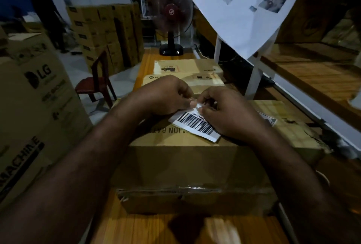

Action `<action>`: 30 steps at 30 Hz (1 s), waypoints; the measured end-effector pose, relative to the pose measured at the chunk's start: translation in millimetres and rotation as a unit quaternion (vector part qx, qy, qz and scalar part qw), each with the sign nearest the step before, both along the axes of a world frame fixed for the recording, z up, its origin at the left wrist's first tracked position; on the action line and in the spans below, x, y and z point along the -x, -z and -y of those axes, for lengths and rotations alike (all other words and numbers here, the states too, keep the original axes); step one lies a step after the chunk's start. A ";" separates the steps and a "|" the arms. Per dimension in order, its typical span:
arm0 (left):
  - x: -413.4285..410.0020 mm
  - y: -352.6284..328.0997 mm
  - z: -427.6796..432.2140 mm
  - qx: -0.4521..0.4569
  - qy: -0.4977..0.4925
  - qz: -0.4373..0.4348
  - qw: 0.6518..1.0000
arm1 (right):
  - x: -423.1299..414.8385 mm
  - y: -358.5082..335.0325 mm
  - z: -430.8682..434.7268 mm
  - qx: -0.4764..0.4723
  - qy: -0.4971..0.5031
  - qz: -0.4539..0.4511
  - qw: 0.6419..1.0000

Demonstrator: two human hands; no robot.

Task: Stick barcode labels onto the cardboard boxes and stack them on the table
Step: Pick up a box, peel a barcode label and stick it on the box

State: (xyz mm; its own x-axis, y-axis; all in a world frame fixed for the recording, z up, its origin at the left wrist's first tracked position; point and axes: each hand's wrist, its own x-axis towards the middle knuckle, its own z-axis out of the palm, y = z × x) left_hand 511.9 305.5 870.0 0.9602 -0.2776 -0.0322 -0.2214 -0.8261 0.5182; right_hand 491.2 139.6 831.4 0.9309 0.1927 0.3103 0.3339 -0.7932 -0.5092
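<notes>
Both forearms reached forward from the bottom corners, converging over a box [195, 161] that sat on the wooden bench [148, 230]. Left of the bench stood a big carton [37, 110] printed with LG and MACHINE lettering. Stacks of cartons [105, 34] filled the floor farther back, with a dark red chair [95, 83] in front of them. A white sheet [248, 9] with printed pictures hung tilted at upper right, above a white frame with a wood shelf [312, 67]. At the bench's far end stood a fan [172, 19] with a red hub. Between the fan and the near box lay two more boxes [185, 73], one just behind the other, each with printed marks on top.

The near box had tape along its front edge and torn cardboard at its right side. On its top, toward the far edge, lay a white barcode label [195, 124], tilted.

The left hand [166, 95] was curled palm down, thumb and forefinger pinched on the label's far corner. The right hand [228, 114] rested over the label's right part, its thumb and forefinger meeting the left fingertips at the same corner. So the hands were together, both nipped on the label; whether its backing was separating there was too small to tell.
</notes>
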 end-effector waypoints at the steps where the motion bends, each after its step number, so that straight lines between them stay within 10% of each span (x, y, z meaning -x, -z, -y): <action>1: -2.0 -0.6 0.7 0.000 0.004 -0.003 1.000 | -0.5 0.9 0.4 -0.008 -0.005 0.003 1.000; 9: -3.4 10.6 -3.9 0.078 0.006 0.021 0.997 | 0.0 -0.2 4.6 -0.160 0.011 -0.055 0.986; 20: 3.1 14.8 -11.0 0.183 0.027 0.003 0.983 | 2.7 -4.0 5.3 -0.060 -0.018 -0.073 0.995; 30: -0.8 9.3 -16.7 0.085 0.063 -0.020 0.994 | 3.8 -2.4 9.0 -0.123 -0.029 -0.069 0.990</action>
